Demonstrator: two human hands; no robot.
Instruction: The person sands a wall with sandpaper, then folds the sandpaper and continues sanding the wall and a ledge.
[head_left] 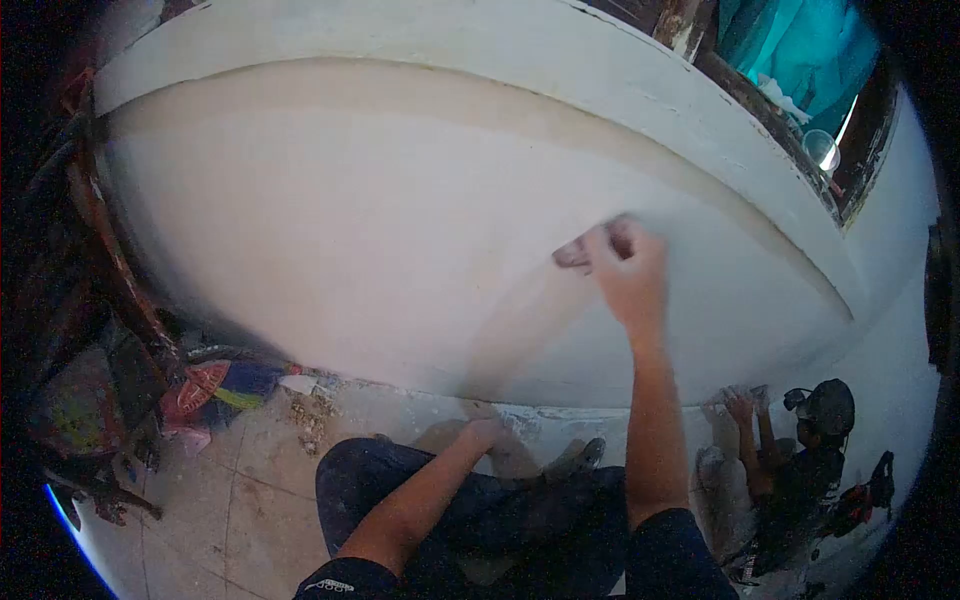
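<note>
A broad whitish wall (pixel 330 220) with a smooth surface fills the middle of the view. Against it, right of centre, is my right hand (pixel 630 265), slightly blurred, its fingers closed on a dark, folded piece of sandpaper (pixel 572 255). The forearm's shadow falls on the wall to the left. Lower down, my left hand (pixel 487 433) hangs by my bent knee, close to the foot of the wall. Its fingers are not clearly visible.
At right, another person (pixel 805 450) in a dark cap crouches, hands at the wall's base. A ledge (pixel 480 40) runs above, with a clear plastic cup (pixel 822 150) by a window opening. Coloured bags (pixel 215 395) and debris lie on the tiled floor (pixel 250 510) at left.
</note>
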